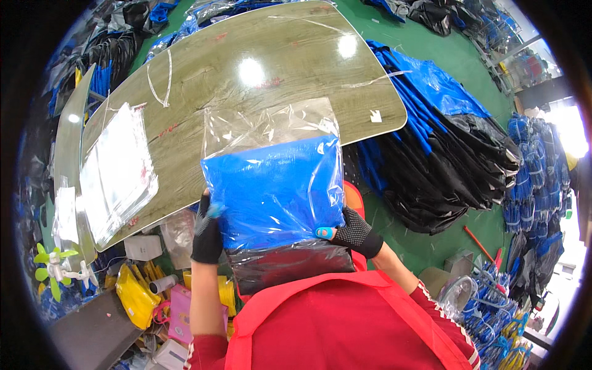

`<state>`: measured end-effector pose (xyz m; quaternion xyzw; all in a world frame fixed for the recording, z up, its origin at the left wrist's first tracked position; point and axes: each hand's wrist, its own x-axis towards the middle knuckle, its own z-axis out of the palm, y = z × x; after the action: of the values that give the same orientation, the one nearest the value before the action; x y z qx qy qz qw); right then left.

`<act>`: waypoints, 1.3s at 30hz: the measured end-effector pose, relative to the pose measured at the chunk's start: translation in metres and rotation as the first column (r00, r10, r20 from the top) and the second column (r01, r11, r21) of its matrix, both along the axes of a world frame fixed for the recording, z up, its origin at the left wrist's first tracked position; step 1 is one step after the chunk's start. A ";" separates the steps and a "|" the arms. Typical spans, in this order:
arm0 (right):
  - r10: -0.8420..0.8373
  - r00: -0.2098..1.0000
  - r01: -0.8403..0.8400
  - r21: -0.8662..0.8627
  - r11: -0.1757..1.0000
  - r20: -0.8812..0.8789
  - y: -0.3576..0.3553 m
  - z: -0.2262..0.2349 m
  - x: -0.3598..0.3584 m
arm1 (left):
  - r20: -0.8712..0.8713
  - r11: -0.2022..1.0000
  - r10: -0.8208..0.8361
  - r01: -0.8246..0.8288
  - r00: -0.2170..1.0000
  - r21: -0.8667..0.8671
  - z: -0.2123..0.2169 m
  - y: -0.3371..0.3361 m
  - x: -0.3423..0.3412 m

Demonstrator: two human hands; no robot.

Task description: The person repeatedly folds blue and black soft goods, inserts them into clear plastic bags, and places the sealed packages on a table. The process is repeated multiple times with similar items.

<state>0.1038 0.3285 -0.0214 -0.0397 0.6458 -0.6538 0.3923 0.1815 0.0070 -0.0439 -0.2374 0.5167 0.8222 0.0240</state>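
Between my two gloved hands is a clear plastic bag [271, 123] with a folded blue and black sheet [271, 185] inside. Its blue part fills the middle, and the black part lies nearest my body. The bag's upper end stands out flat and unfilled over the table edge. My left hand [208, 231], in a black fingerless glove, grips the bag's left side; its fingers are partly hidden behind it. On the right side, my right hand [354, 233], in a dotted black glove, holds the bag with the thumb pressed on its front.
A wood-patterned table [203, 74] lies ahead, with a stack of clear bags [120, 172] at its left. Folded blue and black sheets [438, 142] are heaped at the right. A small green fan [55, 271] and a yellow bag [135, 296] sit at lower left.
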 end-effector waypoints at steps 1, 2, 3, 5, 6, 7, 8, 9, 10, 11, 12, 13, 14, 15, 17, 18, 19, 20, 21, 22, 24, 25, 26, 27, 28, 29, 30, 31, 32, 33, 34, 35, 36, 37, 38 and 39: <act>-0.078 0.996 0.078 -0.005 0.997 0.053 0.005 -0.005 0.014 | 0.076 0.992 -0.111 0.115 0.991 -0.060 -0.002 -0.001 -0.001; -0.093 0.992 0.095 -0.019 0.995 0.089 0.010 -0.008 0.026 | 0.091 0.973 -0.187 0.197 0.978 -0.122 -0.003 -0.002 0.000; -0.124 0.988 0.131 -0.073 0.989 0.087 0.016 -0.008 0.036 | 0.095 0.922 -0.328 0.340 0.940 -0.183 -0.005 0.000 0.003; -0.110 0.970 0.154 -0.199 0.968 0.219 0.022 -0.001 0.058 | 0.078 0.968 -0.227 0.233 0.971 -0.088 -0.005 0.014 0.031; -0.076 0.964 0.132 -0.210 0.969 0.256 0.023 0.005 0.067 | 0.197 0.975 -0.167 0.192 0.966 -0.113 -0.002 0.016 0.053; -0.065 0.951 0.133 -0.213 0.968 0.302 0.024 0.011 0.071 | 0.158 0.980 -0.121 0.143 0.980 -0.139 -0.003 0.019 0.071; -0.111 0.940 0.200 -0.260 0.945 0.321 0.025 0.018 0.070 | 0.203 0.954 -0.237 0.268 0.950 -0.138 -0.007 0.019 0.084; -0.127 0.918 0.236 -0.260 0.936 0.376 0.024 0.023 0.067 | 0.164 0.911 -0.324 0.354 0.932 -0.210 -0.013 0.017 0.093; -0.086 0.890 0.206 -0.225 0.952 0.448 0.024 0.027 0.059 | 0.125 0.860 -0.405 0.424 0.906 -0.285 -0.019 0.014 0.099; -0.182 0.928 0.246 -0.166 0.955 0.327 0.020 0.029 0.050 | 0.122 0.776 -0.465 0.470 0.877 -0.420 -0.028 0.009 0.095; -0.168 0.955 0.180 -0.030 0.983 0.244 0.017 0.030 0.035 | 0.131 0.641 -0.536 0.503 0.834 -0.580 -0.036 0.006 0.089; -0.183 0.971 0.180 0.034 0.983 0.154 0.013 0.029 0.020 | 0.145 0.558 -0.503 0.448 0.852 -0.698 -0.046 0.004 0.074; -0.212 0.969 0.196 0.124 0.973 0.128 0.010 0.029 0.002 | 0.128 0.615 -0.432 0.396 0.893 -0.681 -0.053 0.004 0.058; -0.339 0.938 0.283 -0.392 0.875 -0.079 0.000 0.027 -0.010 | -0.008 0.832 -0.344 0.301 0.939 -0.466 -0.058 0.010 0.039; -0.447 0.793 0.316 -0.347 0.883 -0.415 -0.027 0.028 -0.036 | -0.184 0.984 -0.173 0.163 0.968 -0.067 -0.059 0.028 0.004; -0.464 0.669 0.358 -0.295 0.886 -0.580 -0.040 0.032 -0.047 | -0.231 0.979 -0.167 0.134 0.958 -0.152 -0.055 0.041 -0.013; -0.544 0.617 0.384 -0.387 0.839 -0.568 -0.050 0.038 -0.056 | -0.265 0.942 -0.202 0.113 0.943 -0.316 -0.045 0.055 -0.026; -0.592 0.679 0.379 -0.483 0.789 -0.435 -0.055 0.045 -0.066 | -0.134 0.513 -0.430 0.120 0.893 -0.850 -0.030 0.066 -0.039; -0.657 0.659 0.375 -0.597 0.709 -0.366 -0.059 0.053 -0.075 | -0.085 0.357 -0.527 0.129 0.845 -0.925 -0.008 0.071 -0.049; -0.648 0.668 0.326 -0.638 0.698 -0.367 -0.058 0.061 -0.084 | -0.037 0.198 -0.609 0.107 0.793 -0.974 0.018 0.077 -0.056; -0.512 0.549 0.131 -0.537 0.833 -0.660 -0.047 0.075 -0.100 | 0.212 0.158 -0.666 0.413 0.715 -0.897 0.085 0.067 -0.064; -0.405 0.432 0.051 -0.426 0.903 -0.806 -0.038 0.081 -0.108 | -0.073 0.155 -0.706 0.052 0.704 -0.987 0.118 0.056 -0.074; -0.260 0.357 -0.041 -0.293 0.955 -0.897 -0.033 0.084 -0.113 | -0.266 0.120 -0.705 -0.260 0.657 -0.958 0.150 0.043 -0.086; -0.196 0.266 -0.092 -0.228 0.969 -0.944 -0.027 0.086 -0.118 | -0.075 -0.016 -0.775 -0.138 0.627 -0.990 0.172 0.033 -0.101; -0.104 0.220 -0.120 -0.133 0.984 -0.970 -0.024 0.087 -0.121 | 0.080 -0.131 -0.853 -0.063 0.515 -0.989 0.193 0.019 -0.120; -0.126 0.191 -0.117 -0.150 0.982 -0.973 -0.021 0.087 -0.123 | 0.094 -0.142 -0.853 -0.054 0.513 -0.988 0.202 0.016 -0.136; -0.116 0.174 -0.099 -0.135 0.986 -0.978 -0.022 0.087 -0.123 | 0.106 -0.154 -0.853 -0.052 0.512 -0.987 0.207 0.016 -0.144; -0.043 0.196 -0.053 -0.054 0.997 -0.980 -0.023 0.087 -0.123 | 0.078 -0.139 -0.843 -0.076 0.532 -0.987 0.208 0.018 -0.154; -0.136 0.190 -0.010 -0.140 0.990 -0.972 -0.025 0.088 -0.122 | 0.133 -0.210 -0.834 -0.085 0.536 -0.974 0.202 0.026 -0.160; -0.160 0.172 0.031 -0.157 0.987 -0.972 -0.027 0.089 -0.121 | 0.178 -0.274 -0.814 -0.096 0.553 -0.957 0.196 0.034 -0.164; -0.181 0.185 0.096 -0.165 0.982 -0.966 -0.029 0.091 -0.121 | 0.060 -0.206 -0.839 -0.214 0.541 -0.955 0.191 0.041 -0.167; -0.240 0.173 0.150 -0.216 0.965 -0.955 -0.029 0.093 -0.120 | 0.012 -0.173 -0.826 -0.233 0.563 -0.957 0.187 0.046 -0.167; -0.222 0.141 0.151 -0.200 0.968 -0.965 -0.028 0.097 -0.120 | -0.036 -0.134 -0.838 -0.271 0.544 -0.953 0.186 0.047 -0.165; -0.252 0.079 0.213 -0.231 0.949 -0.964 -0.025 0.101 -0.123 | -0.053 -0.127 -0.815 -0.266 0.577 -0.956 0.186 0.047 -0.164; -0.301 0.016 0.270 -0.286 0.919 -0.953 -0.022 0.104 -0.125 | -0.079 -0.093 -0.816 -0.265 0.573 -0.960 0.188 0.040 -0.161; -0.295 -0.001 0.309 -0.281 0.909 -0.955 -0.018 0.107 -0.128 | -0.167 -0.091 -0.761 -0.358 0.627 -0.929 0.188 0.032 -0.158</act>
<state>-0.0244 0.3109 0.0854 -0.3289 0.7329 -0.5158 -0.2978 0.0240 0.0394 0.1445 0.2690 0.9249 0.1702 -0.2078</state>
